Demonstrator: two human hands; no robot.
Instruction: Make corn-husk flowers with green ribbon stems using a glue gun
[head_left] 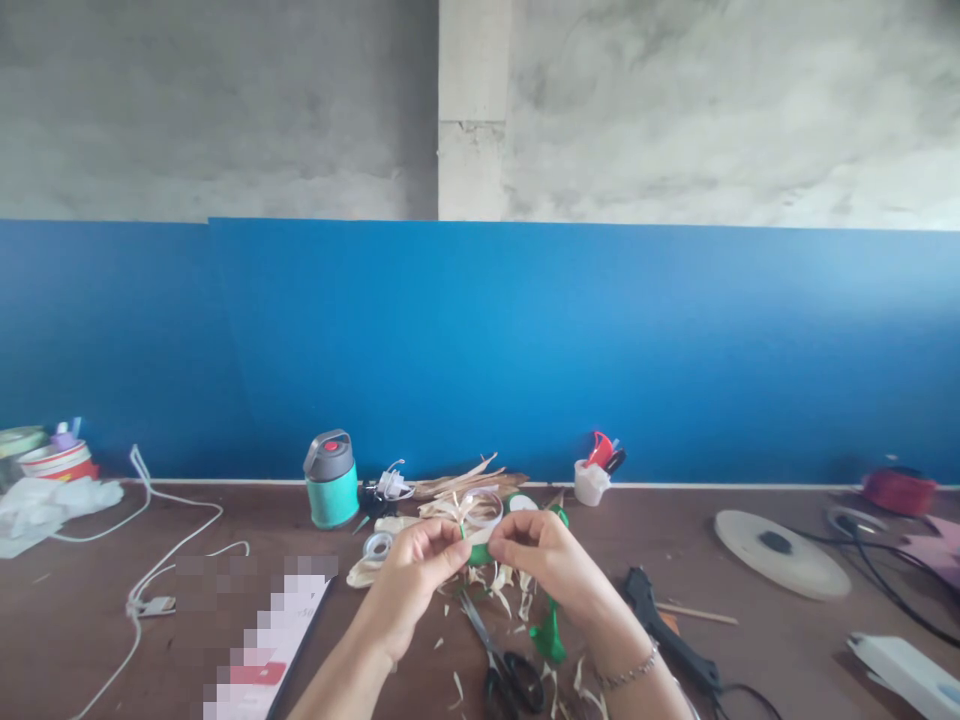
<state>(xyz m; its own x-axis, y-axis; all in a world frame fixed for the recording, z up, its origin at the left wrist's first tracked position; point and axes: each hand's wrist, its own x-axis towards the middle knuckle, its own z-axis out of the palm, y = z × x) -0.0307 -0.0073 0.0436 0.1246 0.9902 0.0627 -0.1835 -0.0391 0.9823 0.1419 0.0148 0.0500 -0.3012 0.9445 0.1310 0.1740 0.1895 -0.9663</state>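
Note:
Both hands are raised over the table's middle, fingertips close together. My left hand (427,560) pinches a thin green stem (463,532) with pale, husk-like strips (454,507) spreading from its top. The fingers of my right hand (541,552) are closed on a green strip (480,553) that stretches between the two hands. My fingertips partly hide where strip and stem meet. Below the hands lie black-handled scissors (499,655), blades slightly apart, and a crumpled green piece (549,635). Pale husk scraps (502,590) are scattered around them.
A black glue gun (667,630) lies right of my right forearm. Behind the hands are dried husks (472,480), a tape roll (377,546), a teal flask (332,490) and a white cup (591,483). A white cable (180,535) runs left; a round lid (780,555) lies right.

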